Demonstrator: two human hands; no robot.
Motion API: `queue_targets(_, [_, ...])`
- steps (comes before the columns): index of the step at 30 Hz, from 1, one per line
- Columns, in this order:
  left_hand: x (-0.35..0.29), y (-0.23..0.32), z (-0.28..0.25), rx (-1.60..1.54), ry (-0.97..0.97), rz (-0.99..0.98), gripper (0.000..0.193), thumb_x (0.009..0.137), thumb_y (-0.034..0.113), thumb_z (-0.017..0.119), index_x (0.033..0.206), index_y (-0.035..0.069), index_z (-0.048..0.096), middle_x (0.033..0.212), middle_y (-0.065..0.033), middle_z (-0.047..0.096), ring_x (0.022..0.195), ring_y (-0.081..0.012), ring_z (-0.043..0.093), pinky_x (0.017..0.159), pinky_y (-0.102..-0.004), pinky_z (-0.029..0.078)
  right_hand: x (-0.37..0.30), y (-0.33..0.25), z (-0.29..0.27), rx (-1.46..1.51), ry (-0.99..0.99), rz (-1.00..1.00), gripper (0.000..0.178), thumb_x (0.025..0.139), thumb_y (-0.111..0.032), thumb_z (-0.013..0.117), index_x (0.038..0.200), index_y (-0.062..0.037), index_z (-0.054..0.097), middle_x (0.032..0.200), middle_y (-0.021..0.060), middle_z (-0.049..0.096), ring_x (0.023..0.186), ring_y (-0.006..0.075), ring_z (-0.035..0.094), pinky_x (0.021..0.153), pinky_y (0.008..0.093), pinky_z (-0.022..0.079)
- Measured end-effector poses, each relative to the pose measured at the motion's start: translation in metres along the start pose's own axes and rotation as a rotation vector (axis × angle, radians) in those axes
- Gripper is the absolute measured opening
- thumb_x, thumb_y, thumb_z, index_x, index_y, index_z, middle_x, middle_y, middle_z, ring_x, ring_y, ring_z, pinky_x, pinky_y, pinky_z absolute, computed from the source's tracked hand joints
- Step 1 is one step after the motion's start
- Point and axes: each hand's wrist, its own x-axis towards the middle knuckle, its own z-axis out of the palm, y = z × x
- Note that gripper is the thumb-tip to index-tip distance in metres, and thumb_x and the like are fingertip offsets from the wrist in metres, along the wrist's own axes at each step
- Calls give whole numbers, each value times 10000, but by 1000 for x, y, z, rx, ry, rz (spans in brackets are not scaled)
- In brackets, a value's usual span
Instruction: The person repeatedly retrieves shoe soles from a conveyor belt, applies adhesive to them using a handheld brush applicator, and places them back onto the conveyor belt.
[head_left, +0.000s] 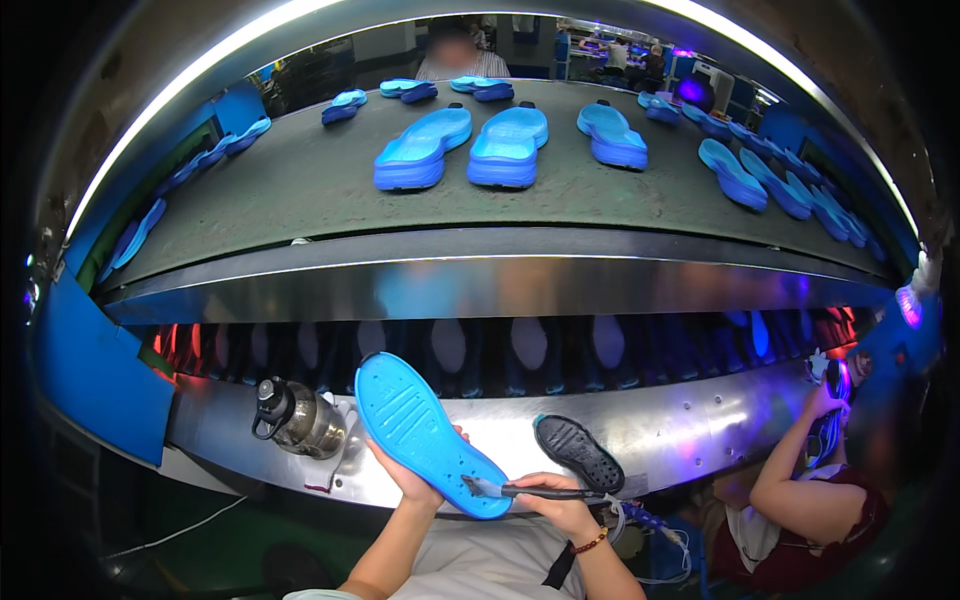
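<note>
Underneath, blue ridged sole (428,432), perforated.

- 1 blue shoe sole (428,432) in hand
- 1 glue brush (520,490)
- 1 black sole (578,453) on steel shelf
- 1 metal bottle (300,418)
- 3 big blue soles (508,145) mid-belt; approx. 20+ more along the rim, too small to count

a single head-worn fisheye view looks down and forward, close over the person's forearms, across to a curved conveyor belt (300,190).
</note>
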Motion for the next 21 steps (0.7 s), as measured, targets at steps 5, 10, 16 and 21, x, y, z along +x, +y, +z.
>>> queue_targets(5, [-10, -14, -6, 0, 171, -60, 984, 690, 811, 56, 1218, 39, 363, 899, -225, 575, 808, -334, 584, 755, -452, 476, -14, 5, -2, 107, 73, 155, 201, 795, 6, 598, 985, 70, 579, 967, 146, 620, 883, 169, 595, 802, 263, 495])
queue_targets(10, [-11, -13, -4, 36, 135, -27, 991, 697, 804, 49, 1222, 22, 357, 919, -226, 577, 821, -328, 590, 762, -447, 477, -18, 11, 4, 213, 140, 164, 193, 799, 20, 588, 983, 75, 567, 978, 161, 613, 887, 182, 598, 796, 268, 497])
queue_targets(16, [-29, -13, -2, 10, 139, -54, 982, 708, 795, 50, 1225, 22, 362, 940, -222, 576, 858, -327, 587, 781, -446, 477, -32, 19, 3, 271, 145, 165, 170, 786, 39, 590, 954, 64, 571, 999, 169, 605, 883, 176, 596, 786, 252, 488])
queue_targets(21, [-28, -9, 12, 52, 34, -52, 964, 724, 786, 104, 1252, 13, 335, 1026, -228, 543, 925, -337, 560, 819, -466, 457, -29, 1, -2, 416, 146, 75, 170, 773, 76, 570, 943, 75, 564, 1017, 195, 587, 930, 219, 585, 835, 288, 473])
